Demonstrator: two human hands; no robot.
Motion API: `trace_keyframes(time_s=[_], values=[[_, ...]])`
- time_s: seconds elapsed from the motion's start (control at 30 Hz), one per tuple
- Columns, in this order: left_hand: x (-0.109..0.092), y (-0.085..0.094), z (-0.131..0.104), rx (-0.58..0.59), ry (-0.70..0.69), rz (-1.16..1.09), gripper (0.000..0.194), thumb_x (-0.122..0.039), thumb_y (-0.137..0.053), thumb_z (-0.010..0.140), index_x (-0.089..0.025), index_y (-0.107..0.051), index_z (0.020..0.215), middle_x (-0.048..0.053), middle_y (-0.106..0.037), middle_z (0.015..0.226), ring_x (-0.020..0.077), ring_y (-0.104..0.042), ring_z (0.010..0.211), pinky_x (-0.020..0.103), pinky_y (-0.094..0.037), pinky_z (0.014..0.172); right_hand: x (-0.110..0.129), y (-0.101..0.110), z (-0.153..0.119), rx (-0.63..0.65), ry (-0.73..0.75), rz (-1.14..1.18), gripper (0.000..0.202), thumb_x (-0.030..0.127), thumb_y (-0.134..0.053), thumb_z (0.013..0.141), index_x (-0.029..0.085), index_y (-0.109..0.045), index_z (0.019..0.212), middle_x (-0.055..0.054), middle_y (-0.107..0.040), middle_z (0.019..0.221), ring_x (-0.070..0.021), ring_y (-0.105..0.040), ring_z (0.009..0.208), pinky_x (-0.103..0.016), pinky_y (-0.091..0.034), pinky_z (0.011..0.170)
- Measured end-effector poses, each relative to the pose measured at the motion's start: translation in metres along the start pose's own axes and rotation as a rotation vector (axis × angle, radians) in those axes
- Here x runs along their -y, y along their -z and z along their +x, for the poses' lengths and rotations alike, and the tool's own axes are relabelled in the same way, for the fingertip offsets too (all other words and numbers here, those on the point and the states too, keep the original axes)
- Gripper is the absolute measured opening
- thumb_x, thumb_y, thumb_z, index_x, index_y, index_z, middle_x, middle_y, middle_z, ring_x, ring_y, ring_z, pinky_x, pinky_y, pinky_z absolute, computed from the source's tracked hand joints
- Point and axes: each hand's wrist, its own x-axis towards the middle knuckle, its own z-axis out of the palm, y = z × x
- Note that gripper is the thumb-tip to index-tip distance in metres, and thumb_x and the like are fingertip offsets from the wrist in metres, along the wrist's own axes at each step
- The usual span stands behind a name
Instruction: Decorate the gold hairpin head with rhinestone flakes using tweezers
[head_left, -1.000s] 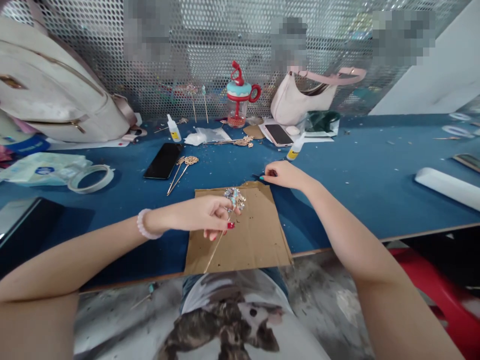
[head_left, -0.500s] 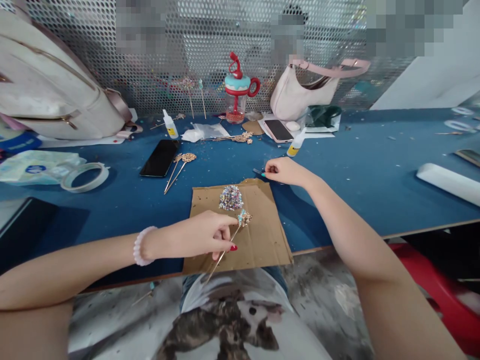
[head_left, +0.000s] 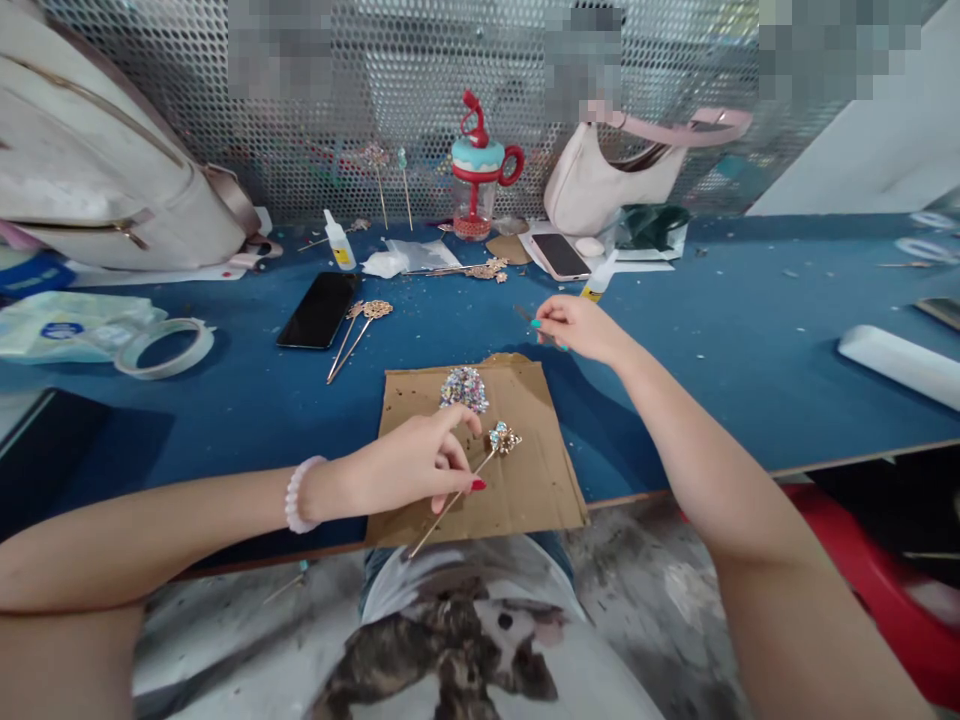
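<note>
My left hand [head_left: 420,460], with a beaded bracelet on the wrist, holds a gold hairpin [head_left: 504,438] by its long stem between thumb and bent fingers, the index finger lifted off. The hairpin's flower head carries pale blue stones and lies over the cardboard sheet [head_left: 420,520]; the stem's tip reaches past the near edge. Just beyond my left fingers sits a pile of glittering multicoloured beads [head_left: 463,386], partly covered by them. Past the cardboard's far right corner, my right hand [head_left: 574,328] is closed on slim grey tweezers [head_left: 523,314], their tips pointing up and left.
Left of the cardboard lie two gold hairpins [head_left: 360,335], a black phone [head_left: 319,312] and a tape roll [head_left: 165,350]. A glue bottle [head_left: 340,242] stands farther back. Another glue bottle [head_left: 598,280] is behind my right hand. A red-handled cup [head_left: 474,185] stands by the mesh.
My right hand has risen slightly with the tweezers, now turned more into view. My left hand has shifted right with the hairpin, and its index finger has lifted off the flower head.
</note>
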Motion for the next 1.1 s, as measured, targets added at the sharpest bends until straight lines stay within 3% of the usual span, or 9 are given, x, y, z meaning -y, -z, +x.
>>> trace_keyframes(time_s=[0.13,0.23,0.43,0.57,0.7,0.9,1.1], values=[[0.002,-0.001,0.000,0.025,-0.043,-0.011,0.031,-0.039,-0.067,0.089,-0.024,-0.044,0.104,-0.007,-0.071,0.075,0.0093,-0.065,0.056,0.021,-0.047,0.060,0.003,0.001,0.000,-0.024,0.016,0.212,0.029,0.039,-0.059,0.100,0.015,-0.062,0.117,-0.004,-0.067,0.098,-0.0103,-0.063,0.075,-0.026,-0.058,0.067],[0.005,-0.002,0.001,0.051,-0.082,0.017,0.026,-0.037,-0.066,0.089,-0.023,-0.048,0.102,-0.005,-0.071,0.081,0.0091,-0.066,0.059,0.021,-0.049,0.061,0.007,0.000,-0.002,-0.005,0.045,0.350,0.026,0.037,-0.062,0.099,0.014,-0.063,0.112,-0.002,-0.067,0.091,-0.0084,-0.062,0.068,-0.022,-0.055,0.061],[-0.003,0.000,-0.001,0.064,-0.144,0.129,0.021,-0.030,-0.064,0.086,-0.021,-0.058,0.104,0.001,-0.074,0.094,0.0096,-0.065,0.071,0.020,-0.047,0.061,0.019,-0.009,-0.010,0.016,0.114,0.548,0.034,0.041,-0.084,0.076,0.015,-0.068,0.090,-0.006,-0.073,0.087,-0.0134,-0.070,0.075,-0.023,-0.058,0.062],[-0.013,0.003,-0.005,0.072,-0.143,0.205,0.016,-0.029,-0.061,0.085,-0.017,-0.066,0.094,0.002,-0.072,0.085,0.0108,-0.064,0.071,0.021,-0.048,0.065,0.029,-0.016,-0.014,0.047,0.121,0.604,0.034,0.040,-0.086,0.069,0.016,-0.070,0.086,-0.005,-0.074,0.080,-0.0146,-0.072,0.073,-0.023,-0.058,0.060],[-0.015,0.006,-0.005,0.068,-0.110,0.233,0.024,-0.032,-0.060,0.085,-0.016,-0.070,0.100,0.005,-0.074,0.090,0.0118,-0.066,0.072,0.022,-0.051,0.066,0.035,-0.021,-0.017,0.085,0.128,0.639,0.034,0.039,-0.088,0.067,0.016,-0.069,0.085,-0.003,-0.072,0.074,-0.0131,-0.071,0.067,-0.023,-0.058,0.059],[-0.017,0.016,-0.003,0.019,-0.062,0.252,0.032,-0.042,-0.064,0.086,-0.019,-0.072,0.106,0.001,-0.075,0.086,0.0112,-0.067,0.070,0.020,-0.052,0.066,0.038,-0.022,-0.018,0.060,0.151,0.686,0.038,0.038,-0.090,0.065,0.017,-0.069,0.088,-0.002,-0.073,0.079,-0.0113,-0.071,0.070,-0.022,-0.059,0.064],[-0.029,0.018,-0.016,0.030,-0.048,0.319,0.030,-0.038,-0.063,0.082,-0.016,-0.075,0.100,0.003,-0.073,0.086,0.0111,-0.068,0.069,0.019,-0.050,0.062,0.044,-0.021,-0.024,0.120,0.184,0.682,0.037,0.037,-0.091,0.064,0.018,-0.067,0.083,-0.002,-0.075,0.084,-0.0110,-0.070,0.073,-0.023,-0.059,0.070]])
